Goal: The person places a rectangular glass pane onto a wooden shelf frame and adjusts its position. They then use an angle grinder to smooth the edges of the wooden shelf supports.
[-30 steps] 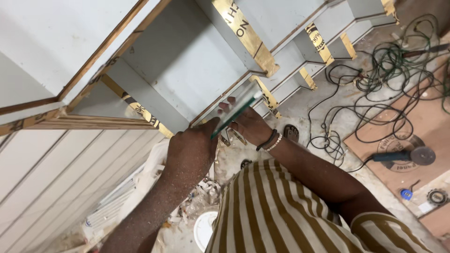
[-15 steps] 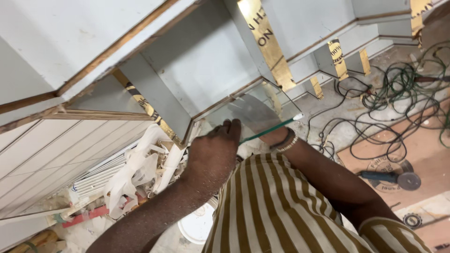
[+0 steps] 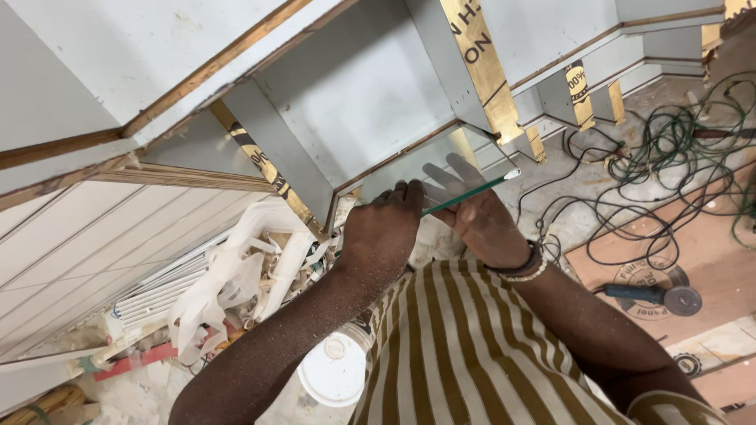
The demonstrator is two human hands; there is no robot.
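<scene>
The left hand shows its back to the head camera, knuckles bent, fingers curled forward and closed in a grip. Its forearm runs down and to the left, dusted with fine pale specks. The right hand lies beside it — fingers stretched and spread, palm flat — with a beaded band at the wrist and a striped sleeve behind.
</scene>
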